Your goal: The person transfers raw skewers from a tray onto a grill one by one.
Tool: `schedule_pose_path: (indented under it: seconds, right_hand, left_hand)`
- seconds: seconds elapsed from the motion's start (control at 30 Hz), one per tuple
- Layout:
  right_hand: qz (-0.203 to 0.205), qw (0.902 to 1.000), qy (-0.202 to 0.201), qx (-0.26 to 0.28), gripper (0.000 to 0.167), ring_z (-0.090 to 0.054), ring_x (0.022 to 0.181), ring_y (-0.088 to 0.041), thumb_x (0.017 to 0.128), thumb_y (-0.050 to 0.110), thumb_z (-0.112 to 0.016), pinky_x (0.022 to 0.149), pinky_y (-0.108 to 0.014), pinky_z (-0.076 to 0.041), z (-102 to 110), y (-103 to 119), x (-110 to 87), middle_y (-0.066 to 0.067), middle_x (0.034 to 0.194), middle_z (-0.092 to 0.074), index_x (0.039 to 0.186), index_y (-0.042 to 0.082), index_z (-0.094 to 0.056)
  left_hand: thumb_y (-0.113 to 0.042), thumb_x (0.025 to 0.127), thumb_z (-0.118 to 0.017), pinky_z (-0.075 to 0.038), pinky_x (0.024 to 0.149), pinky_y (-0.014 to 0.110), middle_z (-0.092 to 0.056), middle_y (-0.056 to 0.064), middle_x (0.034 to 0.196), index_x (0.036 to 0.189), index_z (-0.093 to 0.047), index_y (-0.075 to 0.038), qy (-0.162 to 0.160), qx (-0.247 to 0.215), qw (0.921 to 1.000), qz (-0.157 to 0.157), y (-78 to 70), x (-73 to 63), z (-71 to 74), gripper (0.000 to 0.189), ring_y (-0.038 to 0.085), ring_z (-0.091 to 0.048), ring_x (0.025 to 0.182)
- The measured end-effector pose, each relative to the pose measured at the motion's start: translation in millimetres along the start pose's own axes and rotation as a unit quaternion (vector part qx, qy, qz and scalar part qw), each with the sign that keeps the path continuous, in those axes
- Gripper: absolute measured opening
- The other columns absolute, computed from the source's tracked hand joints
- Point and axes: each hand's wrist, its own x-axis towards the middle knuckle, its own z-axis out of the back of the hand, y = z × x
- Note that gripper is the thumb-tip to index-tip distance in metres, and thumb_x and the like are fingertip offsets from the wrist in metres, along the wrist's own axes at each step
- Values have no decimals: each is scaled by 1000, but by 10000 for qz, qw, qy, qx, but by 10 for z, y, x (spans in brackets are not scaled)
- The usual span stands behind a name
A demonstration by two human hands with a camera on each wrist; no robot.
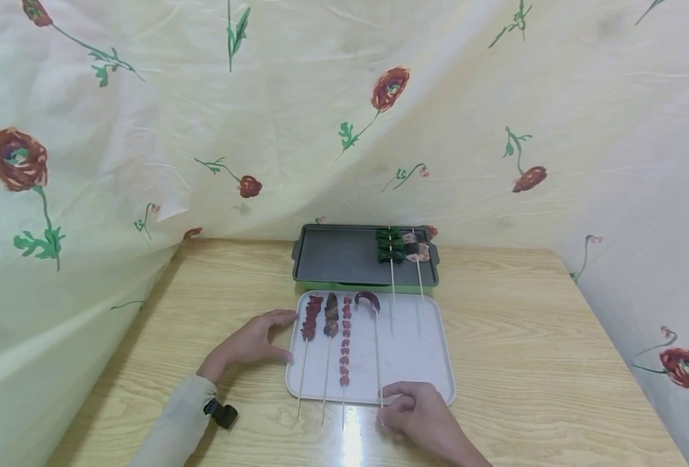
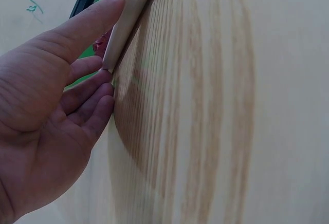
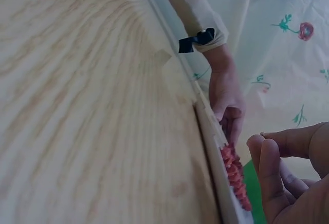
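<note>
In the head view my right hand (image 1: 419,410) pinches the lower end of a thin skewer (image 1: 377,353) carrying a dark red, curved piece of food. That skewer lies over the white tray (image 1: 417,357). My left hand (image 1: 253,338) rests at the tray's left edge, thumb and fingers spread apart. The left wrist view has the thumb of the left hand (image 2: 56,95) along the tray rim (image 2: 131,16) and the fingertips against its side. Left of the held skewer lie a red meat skewer (image 1: 311,318), a dark chunky skewer (image 1: 331,316) and a skewer of small pink pieces (image 1: 345,350).
Behind the tray stands a dark griddle (image 1: 335,256) on a green base. Upon its right side lie a green vegetable skewer (image 1: 390,245) and a pale skewer with a dark band (image 1: 417,251). A flowered cloth (image 1: 298,130) hangs behind the wooden table (image 1: 519,337).
</note>
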Motion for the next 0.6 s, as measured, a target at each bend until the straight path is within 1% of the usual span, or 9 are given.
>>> schedule_pose_path:
  seconds: [0.27, 0.4, 0.6]
  right_hand:
    - [188, 9995, 94, -243, 41, -68, 64, -20, 88, 13, -78, 55, -27, -59, 53, 133, -79, -11, 81, -76, 120, -10, -65]
    - [229, 9992, 144, -288, 41, -69, 65, -23, 88, 12, -78, 56, -29, -60, 80, 196, -99, -11, 83, -77, 120, -9, -65]
    - [494, 9979, 74, -412, 41, -69, 62, -26, 88, 9, -78, 54, -32, -60, 141, 312, -84, -14, 83, -76, 121, -11, -64]
  left_hand:
    - [-42, 74, -91, -28, 125, 49, -43, 10, 160, 153, -47, -10, -14, -40, 10000, 32, 5, 1, -1, 96, 31, -35, 150]
    - [-43, 74, -90, -29, 125, 49, -43, 9, 160, 153, -47, -10, -4, -12, 10000, 58, 16, 6, -5, 96, 31, -36, 150]
    - [-43, 74, -91, -29, 125, 49, -43, 9, 160, 153, -47, -10, -3, -11, 10000, 43, 24, 10, -5, 96, 31, -35, 150]
